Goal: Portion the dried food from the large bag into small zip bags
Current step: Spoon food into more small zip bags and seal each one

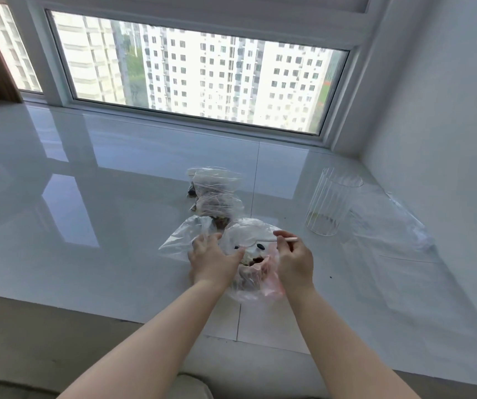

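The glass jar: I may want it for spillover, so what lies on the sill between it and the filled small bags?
In the head view, only bare glossy sill lies between the glass jar and the filled small bags.

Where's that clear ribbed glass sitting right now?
The ribbed glass stands upright on the white windowsill, right of the filled zip bags and beyond the right hand, with a flat empty plastic bag at its right.
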